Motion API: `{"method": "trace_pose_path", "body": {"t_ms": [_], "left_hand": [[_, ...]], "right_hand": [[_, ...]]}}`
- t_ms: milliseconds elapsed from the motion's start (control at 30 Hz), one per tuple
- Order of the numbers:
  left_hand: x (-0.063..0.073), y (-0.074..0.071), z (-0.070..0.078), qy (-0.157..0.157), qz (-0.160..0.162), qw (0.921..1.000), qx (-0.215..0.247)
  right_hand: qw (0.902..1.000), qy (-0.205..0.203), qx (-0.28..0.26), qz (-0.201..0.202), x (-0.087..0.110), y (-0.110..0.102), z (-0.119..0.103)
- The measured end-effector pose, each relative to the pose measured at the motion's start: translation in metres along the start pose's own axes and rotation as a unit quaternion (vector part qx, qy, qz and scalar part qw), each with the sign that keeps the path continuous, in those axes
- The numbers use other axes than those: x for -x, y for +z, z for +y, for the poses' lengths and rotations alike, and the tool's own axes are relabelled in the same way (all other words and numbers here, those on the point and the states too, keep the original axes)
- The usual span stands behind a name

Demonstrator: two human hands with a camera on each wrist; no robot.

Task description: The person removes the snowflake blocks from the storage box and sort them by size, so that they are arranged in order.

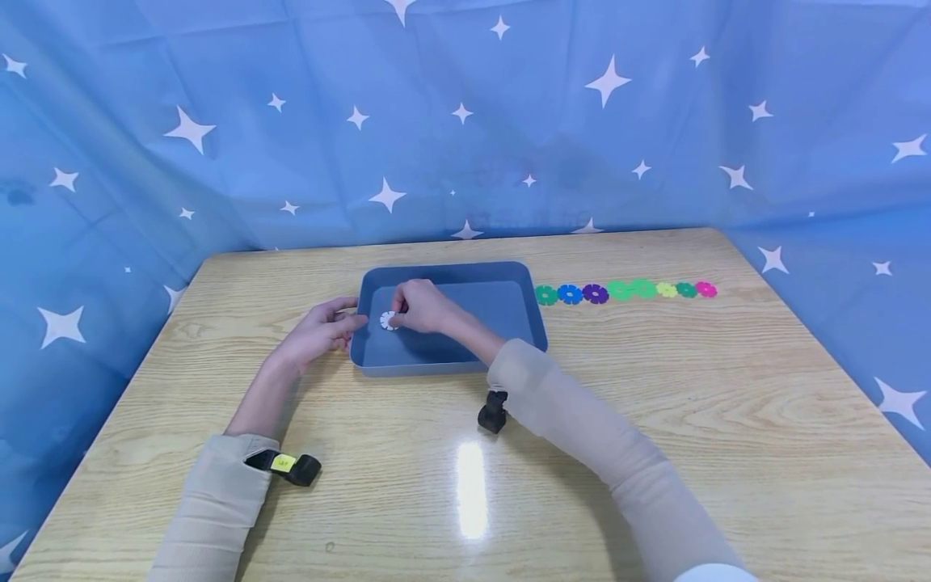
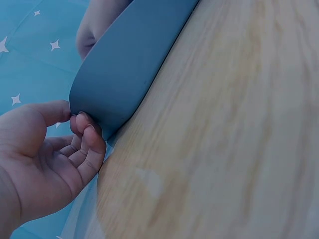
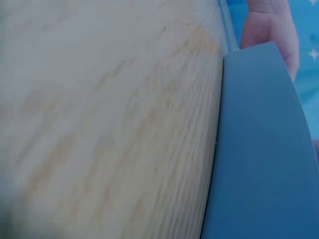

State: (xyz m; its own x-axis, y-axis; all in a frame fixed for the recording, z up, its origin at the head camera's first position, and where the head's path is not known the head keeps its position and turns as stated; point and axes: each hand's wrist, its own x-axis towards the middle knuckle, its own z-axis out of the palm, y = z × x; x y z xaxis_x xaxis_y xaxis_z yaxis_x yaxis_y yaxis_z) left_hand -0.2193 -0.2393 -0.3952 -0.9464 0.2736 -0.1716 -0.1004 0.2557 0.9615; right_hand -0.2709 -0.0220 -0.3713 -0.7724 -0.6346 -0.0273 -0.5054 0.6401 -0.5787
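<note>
A shallow blue-grey tray lies on the table. My left hand holds its left end, the thumb at the rim and the curled fingers against the outer wall, as the left wrist view shows up close. Inside the tray, near its left end, my right hand pinches a white notched plastic disc between thumb and fingers. The right wrist view shows mainly the tray's outer wall, which hides the disc and most of the right hand there.
To the right of the tray runs a row of several notched discs, among them a blue one, a purple one and a pink one. They lie on a wooden table. A blue star-patterned cloth hangs behind.
</note>
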Motion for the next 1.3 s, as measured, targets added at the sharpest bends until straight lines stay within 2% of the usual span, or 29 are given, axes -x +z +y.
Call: {"method": "trace_pose_path", "body": {"t_ms": [233, 667, 867, 967, 1133, 1300], "left_hand": [[0.001, 0.001, 0.0, 0.003, 0.0, 1.0, 0.001], [0.001, 0.0, -0.001, 0.008, -0.001, 1.0, 0.001], [0.001, 0.0, -0.001, 0.009, -0.005, 0.9999, 0.006], [0.002, 0.0, -0.001, 0.006, -0.004, 1.0, 0.0], [0.003, 0.0, -0.001, 0.006, -0.002, 1.0, -0.005], [0.002, 0.0, -0.001, 0.008, -0.005, 0.9999, -0.003]], "right_hand": [[1.0, 0.001, -0.006, 0.004, 0.01, -0.013, 0.013], [0.9946, 0.015, -0.055, 0.087, 0.035, -0.046, 0.044], [0.9855, 0.023, -0.087, 0.144, 0.055, -0.068, 0.069], [0.981, 0.032, -0.083, 0.173, 0.065, -0.079, 0.082], [0.9759, 0.063, -0.069, 0.197, 0.085, -0.094, 0.104], [0.9681, 0.088, -0.083, 0.22, 0.108, -0.105, 0.128]]}}
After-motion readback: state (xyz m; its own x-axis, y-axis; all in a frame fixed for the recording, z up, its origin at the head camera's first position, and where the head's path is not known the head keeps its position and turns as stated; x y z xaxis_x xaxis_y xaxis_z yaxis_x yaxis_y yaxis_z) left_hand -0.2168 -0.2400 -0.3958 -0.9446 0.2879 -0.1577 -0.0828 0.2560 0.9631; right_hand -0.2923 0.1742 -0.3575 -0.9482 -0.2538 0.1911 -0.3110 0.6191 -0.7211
